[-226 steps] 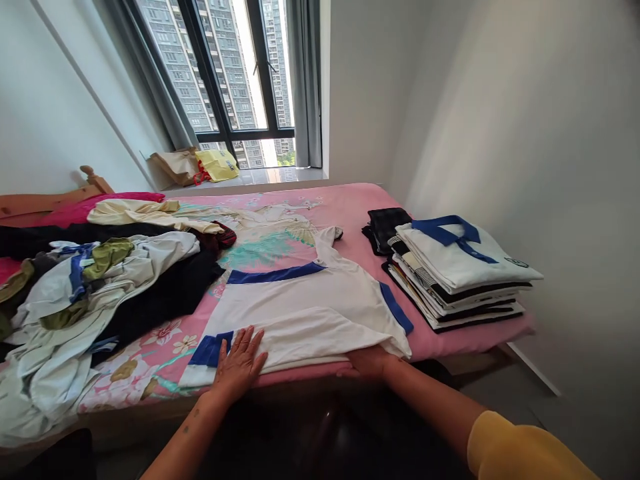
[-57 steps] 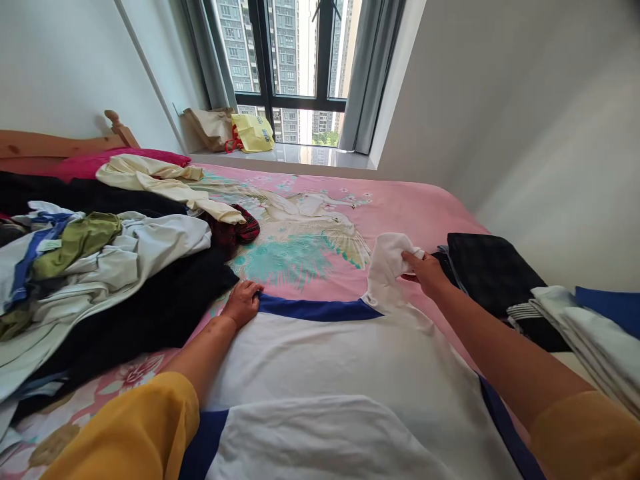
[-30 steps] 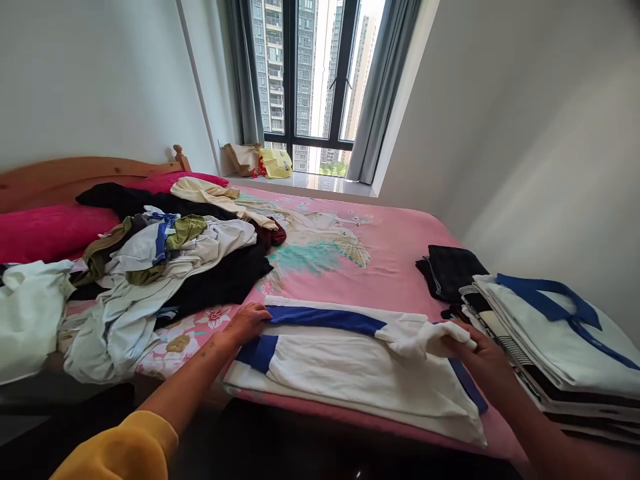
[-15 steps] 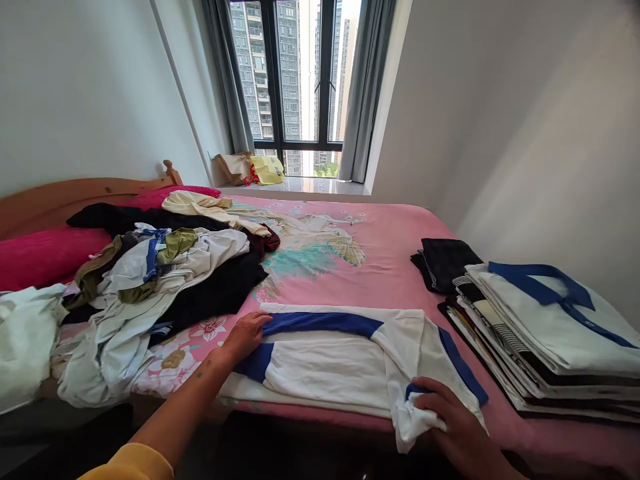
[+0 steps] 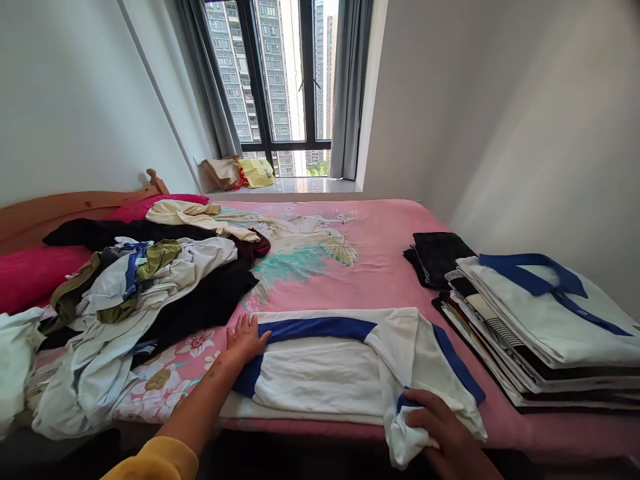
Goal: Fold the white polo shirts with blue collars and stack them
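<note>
A white shirt with blue bands point(image 5: 320, 373) lies folded lengthwise along the near edge of the pink bed point(image 5: 380, 267). My left hand point(image 5: 246, 339) rests flat on the shirt's left end, fingers spread, at the blue band. My right hand point(image 5: 440, 427) presses down on the white sleeve point(image 5: 405, 373), which is folded across the shirt's right part toward me; its fingers are curled over the sleeve's end.
A heap of unfolded clothes point(image 5: 130, 293) covers the bed's left side. A stack of folded clothes point(image 5: 530, 327) with a blue-collared white shirt on top stands at the right, a dark folded piece point(image 5: 435, 253) behind it. Bags point(image 5: 240, 173) sit on the window sill.
My right hand has carried the sleeve from the far side down over the shirt to the near edge. The left hand has stayed on the shirt's left end.
</note>
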A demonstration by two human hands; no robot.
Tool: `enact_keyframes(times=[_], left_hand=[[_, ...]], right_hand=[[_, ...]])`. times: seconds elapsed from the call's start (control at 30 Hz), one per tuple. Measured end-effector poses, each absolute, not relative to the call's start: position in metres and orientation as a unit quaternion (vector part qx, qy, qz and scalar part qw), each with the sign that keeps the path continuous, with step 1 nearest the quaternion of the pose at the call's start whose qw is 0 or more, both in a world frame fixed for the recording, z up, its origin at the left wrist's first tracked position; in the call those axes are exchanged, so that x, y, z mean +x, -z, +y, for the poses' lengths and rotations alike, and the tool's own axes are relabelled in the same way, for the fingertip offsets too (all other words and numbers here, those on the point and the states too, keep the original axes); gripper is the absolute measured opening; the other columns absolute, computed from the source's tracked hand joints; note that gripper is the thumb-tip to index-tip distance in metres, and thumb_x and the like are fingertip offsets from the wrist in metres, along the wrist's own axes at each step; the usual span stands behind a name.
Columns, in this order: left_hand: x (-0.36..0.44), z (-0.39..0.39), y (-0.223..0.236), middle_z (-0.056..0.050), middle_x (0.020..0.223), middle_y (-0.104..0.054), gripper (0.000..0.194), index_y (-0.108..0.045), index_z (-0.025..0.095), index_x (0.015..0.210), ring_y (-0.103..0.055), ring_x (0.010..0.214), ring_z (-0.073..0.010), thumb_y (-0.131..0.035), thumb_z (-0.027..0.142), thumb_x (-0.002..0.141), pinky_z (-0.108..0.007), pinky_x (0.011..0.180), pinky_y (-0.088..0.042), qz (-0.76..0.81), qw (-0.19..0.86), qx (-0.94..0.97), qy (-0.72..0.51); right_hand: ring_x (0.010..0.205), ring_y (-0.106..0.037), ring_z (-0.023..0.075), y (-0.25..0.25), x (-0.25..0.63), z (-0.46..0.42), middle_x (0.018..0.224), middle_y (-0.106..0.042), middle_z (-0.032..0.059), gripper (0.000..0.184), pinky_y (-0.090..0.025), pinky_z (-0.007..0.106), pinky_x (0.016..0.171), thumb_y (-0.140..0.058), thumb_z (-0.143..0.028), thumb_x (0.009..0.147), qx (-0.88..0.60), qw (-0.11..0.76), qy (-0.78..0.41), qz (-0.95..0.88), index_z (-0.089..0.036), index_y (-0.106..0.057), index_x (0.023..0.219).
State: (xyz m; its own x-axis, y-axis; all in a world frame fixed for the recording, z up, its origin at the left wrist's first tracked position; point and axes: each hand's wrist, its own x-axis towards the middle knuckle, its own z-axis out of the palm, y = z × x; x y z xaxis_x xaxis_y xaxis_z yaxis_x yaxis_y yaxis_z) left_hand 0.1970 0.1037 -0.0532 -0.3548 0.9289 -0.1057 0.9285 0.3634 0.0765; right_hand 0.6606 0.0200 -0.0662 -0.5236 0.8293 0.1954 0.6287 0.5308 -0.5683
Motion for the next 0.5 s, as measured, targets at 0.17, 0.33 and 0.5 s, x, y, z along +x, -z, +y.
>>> enact_keyframes(times=[0.17,0.33,0.5], left_hand=[[0.307,0.057,0.031,-0.012,0.152,-0.023,0.095,-0.021,0.023,0.146,-0.017,0.140,-0.0304,-0.066,0.053,0.068,-0.053,0.112,-0.014,0.580,0.144,0.778,-0.193],[0.432,0.019,0.048,-0.010,0.139,-0.047,0.081,-0.044,0.030,0.135,-0.036,0.131,-0.0341,-0.075,0.036,0.061,-0.058,0.111,-0.016,0.476,0.337,0.752,-0.308],[0.465,0.038,0.055,-0.009,0.100,-0.072,0.036,-0.068,0.019,0.100,-0.064,0.099,-0.0290,-0.065,0.043,0.073,-0.043,0.094,-0.048,0.539,0.524,0.458,-0.474]], right_hand=[[0.120,-0.047,0.0232,0.053,0.647,0.025,0.125,-0.051,0.0080,0.036,-0.045,0.039,0.098,-0.048,-0.007,0.069,-0.417,0.293,-0.240,-0.826,-0.025,-0.059,0.098],[0.115,-0.050,0.0218,0.021,0.623,0.036,0.118,-0.055,0.0083,0.034,-0.044,0.039,0.099,-0.049,-0.007,0.071,-0.385,0.349,-0.242,-0.819,-0.023,-0.058,0.100],[0.125,-0.042,0.0223,0.020,0.645,0.046,0.133,-0.047,0.0119,0.041,-0.039,0.041,0.104,-0.045,-0.021,0.085,-0.441,0.382,-0.222,-0.782,-0.021,-0.043,0.127]])
